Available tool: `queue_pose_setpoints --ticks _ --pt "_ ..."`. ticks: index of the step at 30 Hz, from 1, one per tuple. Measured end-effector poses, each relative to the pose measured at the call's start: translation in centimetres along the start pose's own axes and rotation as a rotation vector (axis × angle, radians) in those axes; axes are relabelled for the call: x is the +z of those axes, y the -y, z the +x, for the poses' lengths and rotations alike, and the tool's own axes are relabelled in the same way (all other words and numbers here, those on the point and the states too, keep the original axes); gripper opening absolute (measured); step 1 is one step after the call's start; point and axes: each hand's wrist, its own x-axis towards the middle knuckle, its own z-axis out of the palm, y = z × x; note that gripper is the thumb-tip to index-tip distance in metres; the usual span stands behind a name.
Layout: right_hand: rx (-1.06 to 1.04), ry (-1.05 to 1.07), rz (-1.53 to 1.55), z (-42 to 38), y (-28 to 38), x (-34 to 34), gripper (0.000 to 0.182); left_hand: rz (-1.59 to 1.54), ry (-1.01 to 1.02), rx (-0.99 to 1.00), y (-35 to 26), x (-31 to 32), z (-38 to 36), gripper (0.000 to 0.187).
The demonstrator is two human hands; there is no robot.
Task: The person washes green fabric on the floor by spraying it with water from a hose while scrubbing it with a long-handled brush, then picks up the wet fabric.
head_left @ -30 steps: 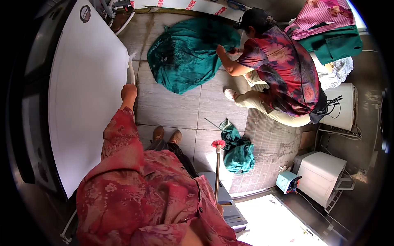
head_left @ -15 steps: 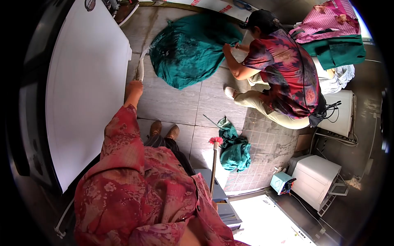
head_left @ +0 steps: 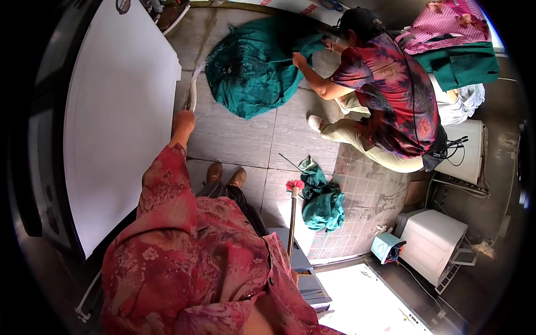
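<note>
My left hand (head_left: 183, 119) is closed round a whitish hose (head_left: 193, 96), with water coming from its far end onto a large wet green cloth (head_left: 248, 72) spread on the floor. A long-handled brush (head_left: 293, 220) with red bristles points away from me on my right. Its lower end runs to my right hand (head_left: 295, 276), which shows only as a sliver beside my sleeve and appears closed on the handle. Across the cloth, a crouching co-worker (head_left: 385, 95) grips its right edge with both hands.
A large white panel (head_left: 120, 123) stands close on my left. Crumpled green cloth (head_left: 324, 209) lies on the floor at right, near a light-blue bin (head_left: 387, 248) and a white box-like unit (head_left: 432, 245). Pink checked fabric (head_left: 446, 25) hangs at the upper right.
The co-worker's hands have shifted on the cloth, one moving left and the other right, and the cloth's edge has moved with them. My left hand and the hose stay nearly still.
</note>
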Motion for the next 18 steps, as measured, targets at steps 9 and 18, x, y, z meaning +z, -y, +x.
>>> queue_pose_setpoints --ticks 9,18 --pt "-0.009 0.002 0.011 -0.5 0.4 -0.1 0.035 -0.273 -0.016 -0.189 0.2 0.4 -0.4 0.027" --pt "-0.027 -0.005 0.026 -0.8 0.6 0.4 0.035 -0.470 0.003 -0.341 -0.7 -1.4 -2.0 0.035"
